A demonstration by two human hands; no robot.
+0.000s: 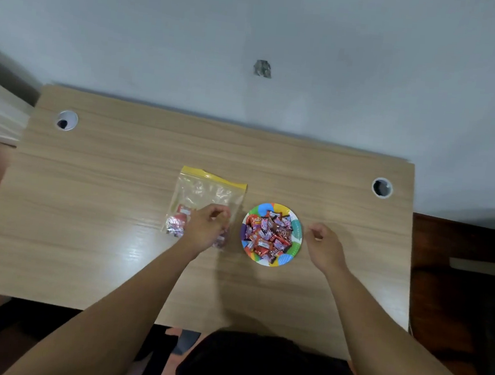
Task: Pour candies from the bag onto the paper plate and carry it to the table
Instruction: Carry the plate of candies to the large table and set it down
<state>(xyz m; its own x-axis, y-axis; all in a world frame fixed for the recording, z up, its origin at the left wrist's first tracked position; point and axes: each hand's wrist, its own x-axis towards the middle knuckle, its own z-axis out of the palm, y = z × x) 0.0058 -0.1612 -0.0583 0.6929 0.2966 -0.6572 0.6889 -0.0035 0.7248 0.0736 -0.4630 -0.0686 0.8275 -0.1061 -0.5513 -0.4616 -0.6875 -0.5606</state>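
A clear zip bag (209, 192) with a yellow seal lies flat on the wooden table (99, 233), with a few wrapped candies (176, 221) still in its near end. Just right of it stands a colourful paper plate (296, 228) heaped with wrapped candies (269, 234). My left hand (206, 228) hovers over the bag's near right corner, fingers loosely curled, and I see nothing gripped in it. My right hand (324, 243) is just right of the plate, close to its rim but apart from it, fingers loosely curled and holding nothing.
The table has two round cable holes, one at the far left (66, 120) and one at the far right (382, 187). A pale wall rises behind the table. Dark floor lies to the right, past the table's edge.
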